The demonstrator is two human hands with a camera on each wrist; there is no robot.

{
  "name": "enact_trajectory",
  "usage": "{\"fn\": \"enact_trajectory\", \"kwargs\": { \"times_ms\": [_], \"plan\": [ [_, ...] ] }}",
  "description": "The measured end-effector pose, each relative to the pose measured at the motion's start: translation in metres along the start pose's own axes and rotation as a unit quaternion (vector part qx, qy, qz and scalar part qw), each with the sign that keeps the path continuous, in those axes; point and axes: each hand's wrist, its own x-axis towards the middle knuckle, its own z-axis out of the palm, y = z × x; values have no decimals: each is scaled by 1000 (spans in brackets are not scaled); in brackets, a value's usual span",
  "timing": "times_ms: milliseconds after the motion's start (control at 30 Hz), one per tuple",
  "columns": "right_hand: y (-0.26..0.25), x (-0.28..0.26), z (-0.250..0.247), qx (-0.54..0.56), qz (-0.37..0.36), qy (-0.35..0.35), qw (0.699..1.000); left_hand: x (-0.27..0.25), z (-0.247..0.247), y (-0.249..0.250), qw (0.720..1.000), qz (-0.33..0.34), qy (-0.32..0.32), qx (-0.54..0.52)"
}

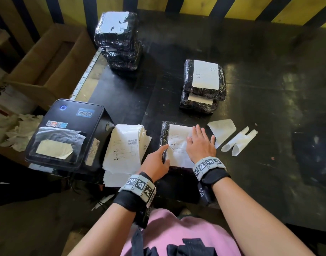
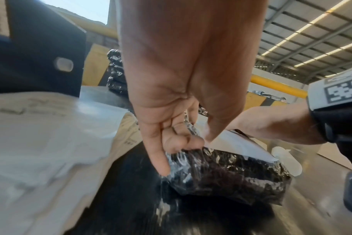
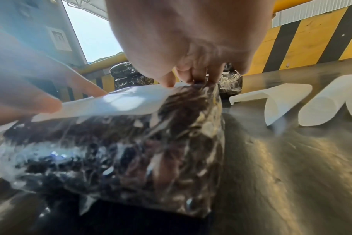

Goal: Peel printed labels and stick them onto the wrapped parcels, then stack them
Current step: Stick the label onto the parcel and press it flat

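The right hand [image 1: 200,145] was laid flat on the white label [image 1: 178,145]; the parcel [image 2: 227,174] edge was gripped by the left hand [image 1: 155,162]. "ECO" was read on the printer [image 1: 66,132].

A warehouse packing station: label printer [image 1: 66,132] lower left, cardboard boxes [image 1: 46,71] at left, yellow-black barrier [image 1: 195,4] across the top, corrugated roof [image 2: 311,31] upper right.

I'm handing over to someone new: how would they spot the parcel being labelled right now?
Start at the black printer on the table's left edge, then pass right over the loose label pile. The next parcel lies alone and nearest the person, with both hands on its label; the other parcels sit in stacks farther back.
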Motion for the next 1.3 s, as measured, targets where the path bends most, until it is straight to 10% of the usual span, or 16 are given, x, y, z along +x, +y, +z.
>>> {"fn": "enact_trajectory", "kwargs": {
  "times_ms": [200, 400, 1300],
  "plan": [
    [1, 1, 2, 20, -2, -14, 1000, 19, -1, 19, 969, 98, 104, 202],
    [4, -16, 5, 21, -20, -5, 1000, 43, 8, 19, 930, 132, -19, 341],
    [-12, -8, 3, -28, -31, 9, 999, 76, -17, 10, 972, 107, -53, 203]
  ]
}}
